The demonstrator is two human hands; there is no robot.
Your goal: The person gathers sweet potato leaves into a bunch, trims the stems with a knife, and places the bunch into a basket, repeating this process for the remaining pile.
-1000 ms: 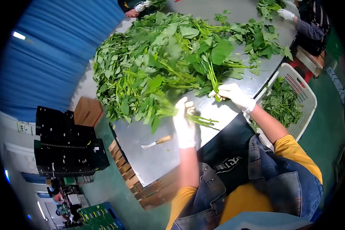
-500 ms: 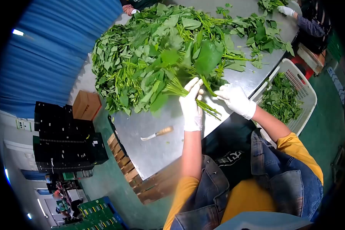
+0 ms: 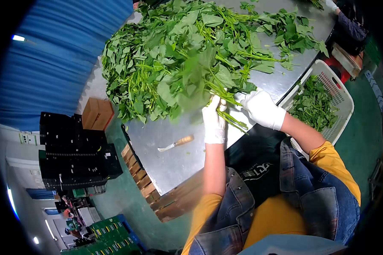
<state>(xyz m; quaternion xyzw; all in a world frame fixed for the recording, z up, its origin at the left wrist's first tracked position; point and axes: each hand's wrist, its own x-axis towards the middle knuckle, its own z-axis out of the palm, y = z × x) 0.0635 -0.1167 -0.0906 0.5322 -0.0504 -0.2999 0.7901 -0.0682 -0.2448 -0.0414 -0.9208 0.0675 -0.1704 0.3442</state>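
My left hand (image 3: 214,122), in a white glove, is closed around a bunch of leafy green stems (image 3: 233,120) whose bare ends stick out to the lower right. My right hand (image 3: 263,109), gloved too, is closed at the ends of a few more stems (image 3: 221,90) that lie across the top of the bunch. Their leaves are blurred. Behind both hands a large heap of leafy greens (image 3: 157,72) spreads over the metal table (image 3: 151,165). A knife (image 3: 176,143) with a wooden handle and a short curved blade lies left of my left hand.
At my right stands a white plastic basket (image 3: 348,104) with greens in it. Another person's gloved hand (image 3: 331,6) shows at the table's far right. A wooden pallet (image 3: 174,203) sits below the table edge; black crates (image 3: 72,165) and a cardboard box (image 3: 97,114) stand left.
The stems at my right hand have swung down and left, now lying over the bunch in my left hand. The far person's hand has shifted towards the top right edge.
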